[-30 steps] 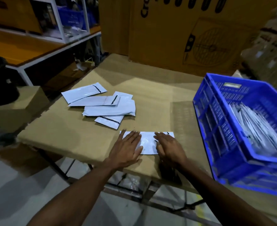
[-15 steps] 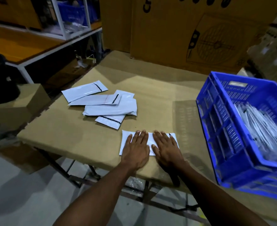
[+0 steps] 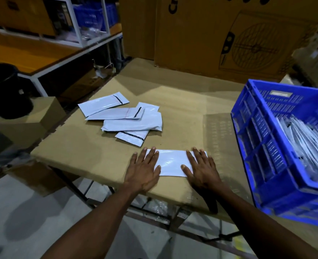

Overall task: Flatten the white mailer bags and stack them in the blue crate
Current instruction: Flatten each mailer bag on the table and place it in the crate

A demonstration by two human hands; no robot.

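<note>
A white mailer bag (image 3: 172,162) is pressed flat on the cardboard-covered table (image 3: 182,109), close to the near edge. The left hand (image 3: 144,170) is laid palm-down over the bag's left end, fingers straight and spread; the right hand (image 3: 201,168) is laid the same way over the right end. Nothing is gripped by either hand — the bag is only held down under flat fingers. Its middle stretch is left uncovered between the two hands.

Farther back and to the left, a loose pile of mailer bags (image 3: 124,118) is spread on the table, overlapping one another, well apart from the pressed bag. A bare strip of tabletop is seen between pile and hands.

At the right, the blue crate (image 3: 262,146) is set on the table, tilted in the view, with stacked mailers (image 3: 307,144) leaning inside it. Open tabletop lies between the right hand and the crate's near wall.

Behind the table a large cardboard box (image 3: 229,34) is stood — the far edge is closed off by it. A white-framed shelf (image 3: 75,43) is seen at upper left.
</note>
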